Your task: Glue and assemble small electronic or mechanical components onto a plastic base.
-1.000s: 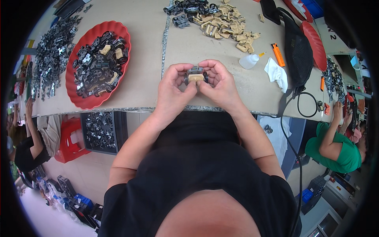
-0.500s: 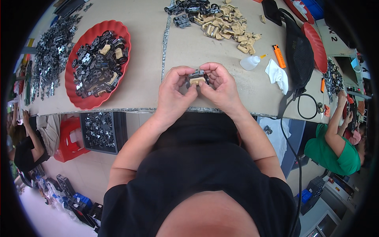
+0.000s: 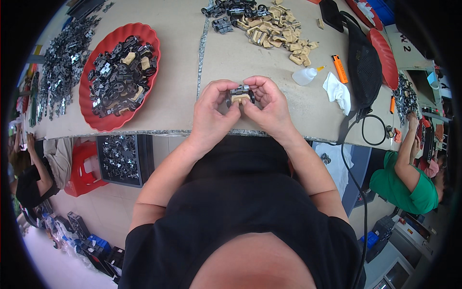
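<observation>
Between my hands, above the table's front edge, is a small toy car chassis point(image 3: 239, 90) with black wheels and a tan plastic piece point(image 3: 240, 98) on its near side. My left hand point(image 3: 215, 107) closes on its left end, thumb and fingers pressed to it. From the other side my right hand point(image 3: 266, 103) grips it too, thumb against the tan piece. Fingers hide part of the wheels. Farther off lies a heap of loose tan pieces point(image 3: 284, 33), beside several dark chassis point(image 3: 236, 10).
At left a red scalloped tray point(image 3: 85, 103) holds wheeled chassis, with a heap of dark parts point(image 3: 65, 67) beyond. On the right are a clear bottle point(image 3: 304, 76), white cloth point(image 3: 338, 93), orange cutter point(image 3: 340, 69) and black bag point(image 3: 364, 67). A co-worker in green point(image 3: 406, 183) sits right.
My hands and the toy car chassis stay almost still. At the right, the co-worker's arm has shifted slightly.
</observation>
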`<state>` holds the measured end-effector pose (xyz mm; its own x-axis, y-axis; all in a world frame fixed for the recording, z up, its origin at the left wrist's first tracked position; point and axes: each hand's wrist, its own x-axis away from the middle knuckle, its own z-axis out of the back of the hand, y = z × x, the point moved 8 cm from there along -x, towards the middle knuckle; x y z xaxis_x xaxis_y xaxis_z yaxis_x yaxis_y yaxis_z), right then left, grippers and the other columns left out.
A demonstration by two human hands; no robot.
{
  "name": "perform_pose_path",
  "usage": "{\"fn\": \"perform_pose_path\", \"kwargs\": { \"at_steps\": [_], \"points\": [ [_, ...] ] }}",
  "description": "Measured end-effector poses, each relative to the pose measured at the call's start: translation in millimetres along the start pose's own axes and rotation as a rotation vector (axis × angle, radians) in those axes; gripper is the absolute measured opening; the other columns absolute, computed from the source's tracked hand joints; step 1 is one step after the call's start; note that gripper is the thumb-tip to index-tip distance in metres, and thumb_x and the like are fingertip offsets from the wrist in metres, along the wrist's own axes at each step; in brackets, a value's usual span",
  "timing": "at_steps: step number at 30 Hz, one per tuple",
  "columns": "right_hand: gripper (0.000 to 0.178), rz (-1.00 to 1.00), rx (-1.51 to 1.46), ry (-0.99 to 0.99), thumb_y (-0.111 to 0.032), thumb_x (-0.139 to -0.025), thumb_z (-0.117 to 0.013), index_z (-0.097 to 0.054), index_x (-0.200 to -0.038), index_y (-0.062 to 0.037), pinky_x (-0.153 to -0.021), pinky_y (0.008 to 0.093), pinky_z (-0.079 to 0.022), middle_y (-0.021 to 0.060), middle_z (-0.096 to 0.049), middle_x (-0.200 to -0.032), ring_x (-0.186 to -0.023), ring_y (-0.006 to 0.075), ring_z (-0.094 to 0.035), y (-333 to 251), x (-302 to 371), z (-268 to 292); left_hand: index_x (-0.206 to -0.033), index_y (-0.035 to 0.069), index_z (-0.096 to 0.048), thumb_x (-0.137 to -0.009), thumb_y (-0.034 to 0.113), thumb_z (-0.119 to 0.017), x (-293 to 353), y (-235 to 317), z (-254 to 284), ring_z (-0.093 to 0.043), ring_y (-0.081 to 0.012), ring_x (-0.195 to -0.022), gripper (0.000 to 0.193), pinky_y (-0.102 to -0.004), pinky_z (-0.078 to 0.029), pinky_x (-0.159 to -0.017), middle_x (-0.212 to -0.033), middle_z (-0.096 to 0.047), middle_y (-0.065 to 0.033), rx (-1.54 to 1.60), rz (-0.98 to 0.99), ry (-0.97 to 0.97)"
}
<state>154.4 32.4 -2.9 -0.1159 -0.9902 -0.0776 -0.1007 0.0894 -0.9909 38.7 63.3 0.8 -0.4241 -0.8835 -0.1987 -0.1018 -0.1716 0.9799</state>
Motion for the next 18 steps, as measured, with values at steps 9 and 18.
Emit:
{"fn": "perform_pose_path", "kwargs": {
  "at_steps": [9, 18],
  "points": [
    [0.034, 0.232, 0.236, 0.060, 0.000, -0.074, -0.061, -0.053, -0.106, 0.0004, -0.079, 0.0279, -0.048, 0.0095, -0.058, -0.099, -0.089, 0.0170, -0.059, -13.7, 3.0, 2.7, -0.110, 0.001, -0.048, -0.074, -0.012, -0.056, 8.7, 30.1, -1.3, -0.053, -0.0197, -0.100, 0.039, -0.0286, -0.043, -0.087, -0.108, -0.053, -0.0110, -0.348, -0.337, 0.058],
    [0.033, 0.310, 0.331, 0.071, 0.000, -0.070, -0.063, -0.054, -0.102, -0.0012, -0.077, 0.0296, -0.048, 0.0113, -0.059, -0.097, -0.087, 0.0208, -0.060, -22.5, 5.4, 1.1, -0.108, 0.003, -0.052, -0.072, -0.011, -0.057, 11.8, 36.2, -1.7, -0.055, -0.0233, -0.097, 0.039, -0.0308, -0.044, -0.084, -0.105, -0.055, -0.0122, -0.407, -0.397, 0.079]
  ]
}}
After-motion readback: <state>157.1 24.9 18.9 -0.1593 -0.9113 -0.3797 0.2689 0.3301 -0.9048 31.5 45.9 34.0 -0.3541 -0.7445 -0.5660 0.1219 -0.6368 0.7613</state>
